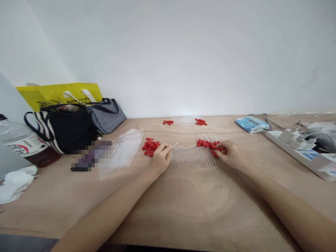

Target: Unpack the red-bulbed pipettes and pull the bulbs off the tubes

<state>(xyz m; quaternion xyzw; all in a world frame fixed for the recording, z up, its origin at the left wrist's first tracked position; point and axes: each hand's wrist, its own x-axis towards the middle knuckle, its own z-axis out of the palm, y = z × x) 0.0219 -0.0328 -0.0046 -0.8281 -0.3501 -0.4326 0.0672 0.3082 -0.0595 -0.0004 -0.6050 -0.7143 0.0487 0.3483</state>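
My left hand point(160, 158) is closed in a pinch on a thin clear tube, whose tip sticks out toward the right. Just left of that hand lies a pile of small red caps point(150, 146). A row of several clear tubes point(193, 156) lies side by side on the wooden table point(183, 206) between my hands. My right hand point(230, 154) rests at the row's right end, fingers closed on a red cap from a second pile of red caps point(208, 144).
Clear plastic bags point(123, 148) lie left of the caps. Further left stand striped bags point(78, 122), a yellow bag point(57, 93) and a bottle point(23, 145). More red caps point(201, 121) and tubes sit by the wall. A blue packet point(251, 124) and a power strip point(301, 147) occupy the right.
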